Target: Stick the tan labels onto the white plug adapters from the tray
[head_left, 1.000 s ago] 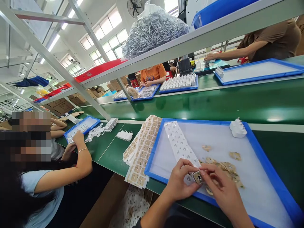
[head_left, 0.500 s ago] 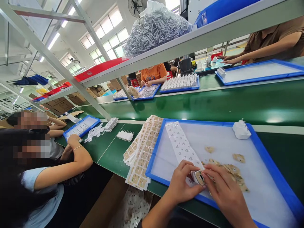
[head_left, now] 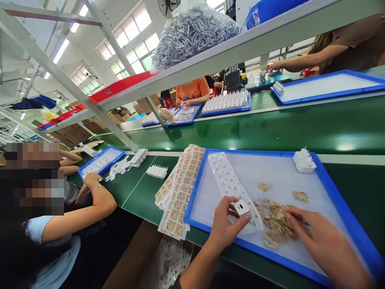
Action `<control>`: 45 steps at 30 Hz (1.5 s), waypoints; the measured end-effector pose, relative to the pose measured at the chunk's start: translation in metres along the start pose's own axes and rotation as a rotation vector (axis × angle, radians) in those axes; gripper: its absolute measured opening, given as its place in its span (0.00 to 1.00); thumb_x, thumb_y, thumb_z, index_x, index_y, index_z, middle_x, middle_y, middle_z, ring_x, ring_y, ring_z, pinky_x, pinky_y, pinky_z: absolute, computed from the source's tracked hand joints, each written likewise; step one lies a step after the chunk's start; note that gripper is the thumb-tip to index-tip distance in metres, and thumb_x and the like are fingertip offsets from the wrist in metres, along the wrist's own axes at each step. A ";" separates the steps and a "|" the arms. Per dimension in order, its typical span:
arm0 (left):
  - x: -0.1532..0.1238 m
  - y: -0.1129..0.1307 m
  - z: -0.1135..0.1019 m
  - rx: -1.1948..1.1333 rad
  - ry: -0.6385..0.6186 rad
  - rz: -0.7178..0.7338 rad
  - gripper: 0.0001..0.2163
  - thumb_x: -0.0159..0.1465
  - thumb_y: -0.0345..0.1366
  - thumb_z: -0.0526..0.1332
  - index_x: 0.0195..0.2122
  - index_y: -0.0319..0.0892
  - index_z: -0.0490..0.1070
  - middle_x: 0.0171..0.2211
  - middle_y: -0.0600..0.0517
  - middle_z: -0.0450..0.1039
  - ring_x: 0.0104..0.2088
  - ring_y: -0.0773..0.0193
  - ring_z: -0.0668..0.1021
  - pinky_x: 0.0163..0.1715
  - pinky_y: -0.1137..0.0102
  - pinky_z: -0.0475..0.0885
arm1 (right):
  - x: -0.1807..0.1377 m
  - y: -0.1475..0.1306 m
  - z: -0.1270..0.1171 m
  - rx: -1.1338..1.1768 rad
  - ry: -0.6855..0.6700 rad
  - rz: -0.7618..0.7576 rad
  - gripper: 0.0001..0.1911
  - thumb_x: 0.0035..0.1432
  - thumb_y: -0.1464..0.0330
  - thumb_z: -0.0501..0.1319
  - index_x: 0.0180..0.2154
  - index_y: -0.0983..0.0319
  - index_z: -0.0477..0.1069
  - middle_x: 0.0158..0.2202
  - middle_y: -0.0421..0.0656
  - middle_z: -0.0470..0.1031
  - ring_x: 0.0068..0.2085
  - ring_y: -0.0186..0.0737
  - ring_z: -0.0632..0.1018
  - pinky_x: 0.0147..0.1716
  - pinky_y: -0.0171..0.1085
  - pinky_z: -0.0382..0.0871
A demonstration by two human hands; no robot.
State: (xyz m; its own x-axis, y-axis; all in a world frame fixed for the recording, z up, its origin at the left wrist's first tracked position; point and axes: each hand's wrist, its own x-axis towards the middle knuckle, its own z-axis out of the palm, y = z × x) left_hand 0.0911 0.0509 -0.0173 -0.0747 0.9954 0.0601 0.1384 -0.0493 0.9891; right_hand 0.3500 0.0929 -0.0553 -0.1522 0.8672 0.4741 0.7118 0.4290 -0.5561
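My left hand [head_left: 227, 222] grips a white charger [head_left: 241, 207], its square face with a dark slot turned up toward me. Behind it a white label strip [head_left: 227, 176] with small grey prints lies in the blue-rimmed tray [head_left: 195, 200]. My right hand [head_left: 319, 237] is over the right side of a heap of tan paper pieces [head_left: 278, 218]. Its thumb and fingertips are closed together at the heap; whether a piece is between them cannot be made out. Two single tan pieces, one of them a small tan square [head_left: 300, 196], lie apart from the heap.
White chargers [head_left: 304, 160] stand in the tray's far right corner. Left of the tray lie stacked tan label sheets [head_left: 183, 188] and a row of white chargers [head_left: 157, 171]. A co-worker's arm [head_left: 81, 224] rests at the left. A shelf beam [head_left: 210, 60] crosses above.
The charger's face showed tan and now shows white. My right hand has left the charger and moved right to the tan heap. My left hand has moved slightly left and up with the charger.
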 end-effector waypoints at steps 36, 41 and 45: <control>0.023 -0.077 -0.326 0.276 1.189 -0.159 0.14 0.67 0.36 0.65 0.51 0.38 0.68 0.45 0.48 0.73 0.41 0.63 0.79 0.42 0.64 0.78 | 0.005 -0.010 0.001 0.097 -0.113 -0.072 0.20 0.64 0.50 0.55 0.42 0.53 0.79 0.44 0.48 0.82 0.45 0.56 0.81 0.33 0.48 0.78; 0.040 -0.087 -0.358 0.485 1.173 -0.253 0.16 0.69 0.41 0.63 0.55 0.39 0.70 0.52 0.45 0.73 0.49 0.56 0.78 0.49 0.56 0.77 | 0.003 -0.005 0.006 0.062 -0.054 -0.032 0.24 0.63 0.46 0.55 0.40 0.55 0.80 0.42 0.46 0.83 0.42 0.54 0.83 0.35 0.49 0.80; 0.047 -0.089 -0.380 0.654 1.173 -0.281 0.17 0.69 0.41 0.63 0.56 0.39 0.70 0.55 0.44 0.72 0.53 0.54 0.77 0.53 0.52 0.75 | 0.002 0.000 0.010 0.032 -0.033 -0.021 0.24 0.63 0.46 0.55 0.40 0.55 0.80 0.42 0.46 0.83 0.43 0.55 0.83 0.38 0.51 0.80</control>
State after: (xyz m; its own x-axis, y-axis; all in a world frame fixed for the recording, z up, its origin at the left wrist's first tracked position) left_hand -0.2996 0.0704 -0.0516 -0.9159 0.2966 0.2707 0.3918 0.5132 0.7636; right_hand 0.3427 0.0970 -0.0609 -0.1898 0.8654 0.4638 0.6860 0.4548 -0.5679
